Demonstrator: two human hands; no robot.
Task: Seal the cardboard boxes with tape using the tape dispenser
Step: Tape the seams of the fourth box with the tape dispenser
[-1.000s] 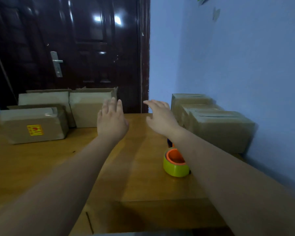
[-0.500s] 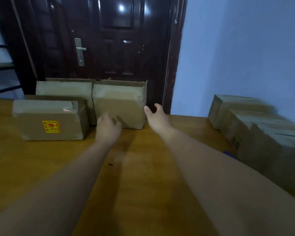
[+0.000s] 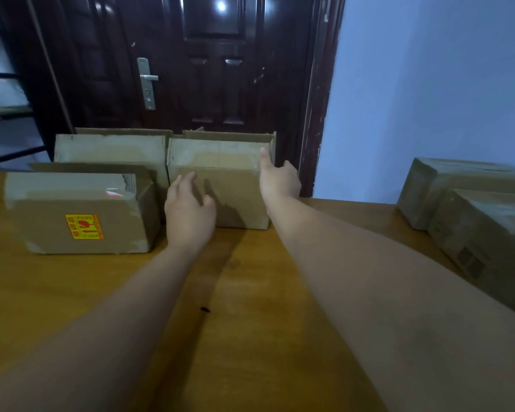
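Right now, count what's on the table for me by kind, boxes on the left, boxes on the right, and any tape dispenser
Cardboard boxes, left group: 3 (box with yellow sticker, box behind it, box being reached for)
Cardboard boxes, right group: 2 in view (far box, near box)
Tape dispenser: 0 in view
Total: 5

dark wooden door (image 3: 217,69), metal handle (image 3: 147,81) | pale blue wall (image 3: 428,84) | wooden table (image 3: 72,292)

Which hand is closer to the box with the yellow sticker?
Left. The left hand hovers just right of the yellow-sticker box; the right hand is farther right, at the far edge of the neighbouring box.
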